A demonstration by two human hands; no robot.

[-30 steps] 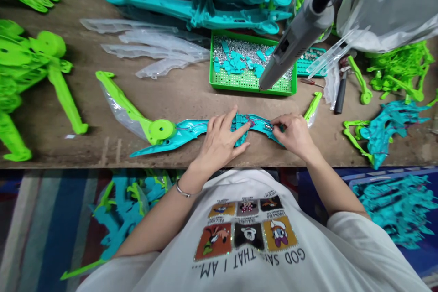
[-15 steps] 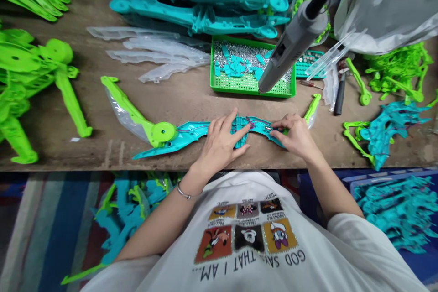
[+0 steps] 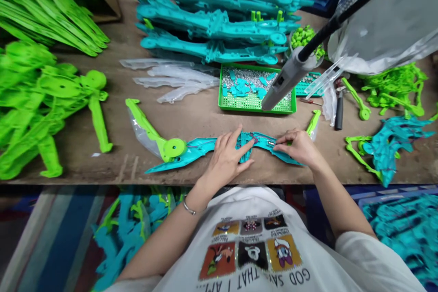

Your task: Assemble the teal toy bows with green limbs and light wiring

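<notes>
A turquoise bow-shaped plastic shell (image 3: 201, 146) lies hollow side up along the front of the bench. A green arm (image 3: 150, 127) with a round hub (image 3: 174, 148) is at its left end, and another green arm (image 3: 313, 123) shows behind my right hand. My left hand (image 3: 224, 155) rests across the shell's middle, fingers spread. Near the right half, my right hand (image 3: 297, 148) has thumb and fingertips pressed together beside a small metallic piece (image 3: 270, 143); what they pinch is hidden. Thin dark wires (image 3: 253, 139) run inside the shell.
Behind the shell stands a green tray (image 3: 256, 108) of screws and turquoise pieces, with a grey pen-shaped tool (image 3: 285, 80) hanging over it. Turquoise shells (image 3: 212, 48) are stacked at the back. Green parts (image 3: 65, 86) pile up left; a hammer (image 3: 339, 109) lies right.
The whole view has shifted, so things appear lower and slightly to the right. My left hand stays on the shell. More of the shell's right end shows beneath my right hand.
</notes>
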